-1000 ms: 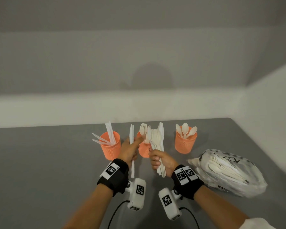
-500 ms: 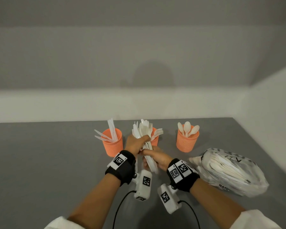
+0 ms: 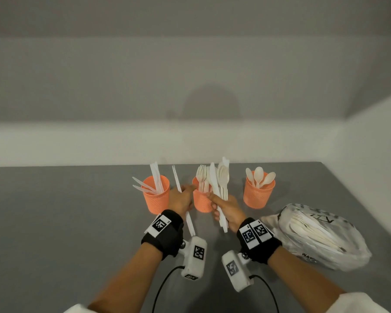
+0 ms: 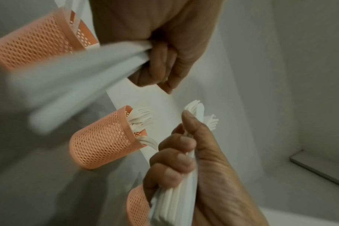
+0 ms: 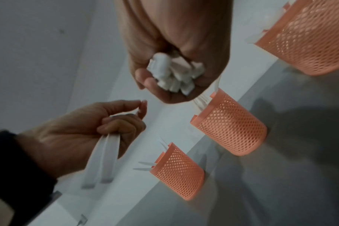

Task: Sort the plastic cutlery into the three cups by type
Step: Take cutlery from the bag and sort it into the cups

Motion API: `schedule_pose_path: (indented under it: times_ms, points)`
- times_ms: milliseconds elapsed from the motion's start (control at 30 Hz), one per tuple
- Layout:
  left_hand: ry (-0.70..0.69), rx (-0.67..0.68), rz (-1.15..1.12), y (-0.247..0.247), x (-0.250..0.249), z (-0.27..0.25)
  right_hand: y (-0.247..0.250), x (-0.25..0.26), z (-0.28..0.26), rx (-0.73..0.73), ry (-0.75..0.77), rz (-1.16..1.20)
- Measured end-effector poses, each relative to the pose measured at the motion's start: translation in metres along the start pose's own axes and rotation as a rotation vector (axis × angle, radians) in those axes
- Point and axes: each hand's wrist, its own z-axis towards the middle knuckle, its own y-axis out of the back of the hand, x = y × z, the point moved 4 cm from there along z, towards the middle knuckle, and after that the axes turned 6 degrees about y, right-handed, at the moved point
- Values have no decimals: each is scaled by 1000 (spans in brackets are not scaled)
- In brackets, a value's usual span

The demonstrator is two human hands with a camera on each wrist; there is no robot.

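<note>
Three orange mesh cups stand in a row: the left cup [image 3: 156,196] holds knives, the middle cup [image 3: 201,203] forks, the right cup [image 3: 259,196] spoons. My left hand [image 3: 183,196] grips two thin white knives [image 3: 176,177], held upright between the left and middle cups. In the right wrist view the left hand [image 5: 114,122] has its fingers curled round the knives [image 5: 105,160]. My right hand [image 3: 219,205] grips a bundle of mixed white cutlery [image 3: 220,179] in front of the middle cup. The bundle's handle ends [image 5: 174,75] stick out of its fist.
A clear plastic bag [image 3: 321,233] with more white cutlery lies on the grey table [image 3: 66,222] at the right. A pale wall runs behind the cups and along the table's right side. Cables trail from both wrist cameras near the front edge.
Half a second ago both hands met at the bundle. Since then my left hand has drawn away to the left with the knives, and the right hand keeps the rest.
</note>
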Motion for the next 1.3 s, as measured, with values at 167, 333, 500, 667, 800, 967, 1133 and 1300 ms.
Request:
schedule_pose_path:
  times_ms: [167, 333, 500, 667, 800, 967, 1133, 1300]
  points:
    - [-104, 58, 48, -16, -6, -14, -7, -1, -4, -12, 109, -103]
    - [-134, 3, 144, -20, -2, -9, -14, -1, -4, -11, 165, -192]
    - [-150, 36, 207, -21, -1, -3, -11, -3, -5, 27, 146, -190]
    - [-76, -4, 15, -11, -4, -2, -3, -8, -2, 2, 50, -77]
    - [-20, -125, -80, 6, -5, 8, 4, -9, -4, -16, 19, -77]
    - [125, 89, -188, 3, 6, 8, 0, -9, -5, 111, -138, 65]
    - [97, 453, -64, -20, 4, -8, -17, -7, -13, 456, -317, 206]
    - [-12, 541, -30, -25, -2, -13, -21, -5, -19, 733, -421, 199]
